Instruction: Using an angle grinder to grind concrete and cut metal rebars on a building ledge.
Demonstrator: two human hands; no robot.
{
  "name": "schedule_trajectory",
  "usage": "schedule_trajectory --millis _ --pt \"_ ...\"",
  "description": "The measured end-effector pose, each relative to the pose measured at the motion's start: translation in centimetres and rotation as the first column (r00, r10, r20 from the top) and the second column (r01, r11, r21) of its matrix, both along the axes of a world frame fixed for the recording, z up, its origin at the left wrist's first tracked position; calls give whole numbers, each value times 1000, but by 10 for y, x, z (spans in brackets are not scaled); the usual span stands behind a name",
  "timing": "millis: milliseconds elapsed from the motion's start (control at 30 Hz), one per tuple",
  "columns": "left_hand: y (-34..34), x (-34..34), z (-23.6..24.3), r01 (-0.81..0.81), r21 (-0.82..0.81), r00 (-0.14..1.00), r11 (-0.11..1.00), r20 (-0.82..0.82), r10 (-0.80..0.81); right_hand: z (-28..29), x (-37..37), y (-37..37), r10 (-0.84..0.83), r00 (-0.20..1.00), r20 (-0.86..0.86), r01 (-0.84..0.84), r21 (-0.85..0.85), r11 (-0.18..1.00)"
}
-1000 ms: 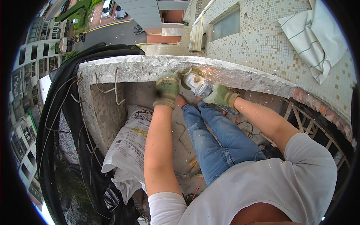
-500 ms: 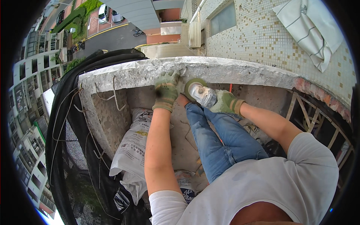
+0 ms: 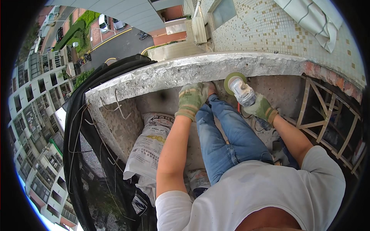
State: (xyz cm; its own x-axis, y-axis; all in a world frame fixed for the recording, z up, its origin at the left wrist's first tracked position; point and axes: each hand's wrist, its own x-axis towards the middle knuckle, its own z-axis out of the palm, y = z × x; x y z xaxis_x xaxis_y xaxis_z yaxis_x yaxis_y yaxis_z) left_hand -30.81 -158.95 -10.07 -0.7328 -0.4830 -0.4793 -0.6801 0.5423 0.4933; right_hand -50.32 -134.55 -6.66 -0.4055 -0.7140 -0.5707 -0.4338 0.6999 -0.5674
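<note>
My right hand, in a green-and-tan work glove, grips an angle grinder. The grinder's head looks wrapped in clear plastic, and its round pale-green disc stands just below the concrete ledge, apart from it as far as I can see. My left hand, gloved alike, is just under the ledge's near edge, beside my foot. Its fingers bend away out of sight, so I cannot tell whether they touch the concrete. The ledge's near face is rough and chipped, with exposed red brick at its right end.
White printed sacks lie left of my legs. Bent steel rods stick out at the left corner, next to black netting. At right stands a metal lattice frame. Beyond the ledge is a long drop to a road.
My left hand has come off the ledge's face, down and to the right. My right hand has carried the grinder to the right, away from the left hand. The view has shifted slightly.
</note>
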Motion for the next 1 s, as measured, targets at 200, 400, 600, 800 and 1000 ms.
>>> schedule_trajectory --millis 200,400,600,800,1000 --pt "29 87 22 -353 -86 936 932 -36 351 13 -12 14 -136 989 63 139 -49 989" --pt "193 244 -10 -697 17 627 717 500 598 46 -16 13 -123 982 140 126 -17 992" --pt "346 339 -18 -647 513 479 563 849 -223 57 -3 -8 -22 1000 0 21 -117 993" --pt "238 257 -32 -944 287 37 -161 580 814 60 22 -41 -25 998 50 28 -68 997" --pt "77 176 -70 -868 479 196 131 87 977 47 57 -87 23 994 111 -10 -114 993"
